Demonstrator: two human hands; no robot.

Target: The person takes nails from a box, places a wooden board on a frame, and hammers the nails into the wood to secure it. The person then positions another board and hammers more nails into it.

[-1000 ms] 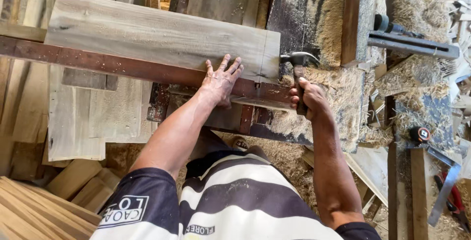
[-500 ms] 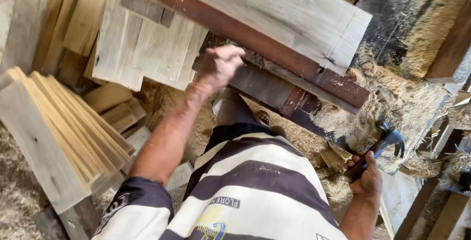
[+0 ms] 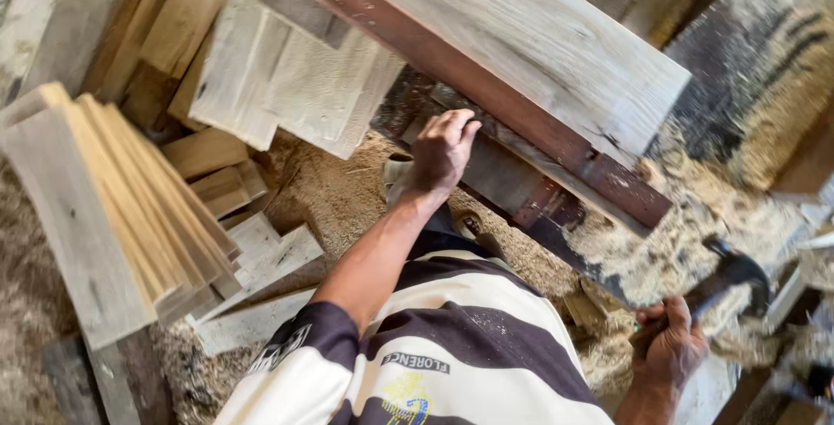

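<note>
Off to the left of our left hand [image 3: 443, 151] we pass a stack [image 3: 113, 208] of thin boards, leaning on edge and fanned so each one can be pulled off singly, with short offcuts [image 3: 252, 243] lying in the sawdust [image 3: 334, 195] between stack and arm. Now the left hand itself: fingers curled into a loose fist, knuckles pressed against the dark underside of the bench just below the rusty rail [image 3: 486, 86]. We cannot tell whether anything is pinched inside that fist; it looks braced there to steady us as we lean. Above the hand, resting on the rail, lies the wide pale plank [image 3: 539, 34], running up and away from the knuckles, flat so its face is ready to work.

Moving right, past heaps of shavings, our right hand [image 3: 673, 342] is clenched around the hammer [image 3: 734, 273], well apart from the plank and low by our hip. Its head points up and away from the grip, parked rather than raised.

Against the earlier views: a second ago the left palm lay flat and spread on the plank's edge and the hammer sat up beside it at the plank's end. Half a second ago both had already dropped. Now the left has closed under the rail, and our view has swung further left.
</note>
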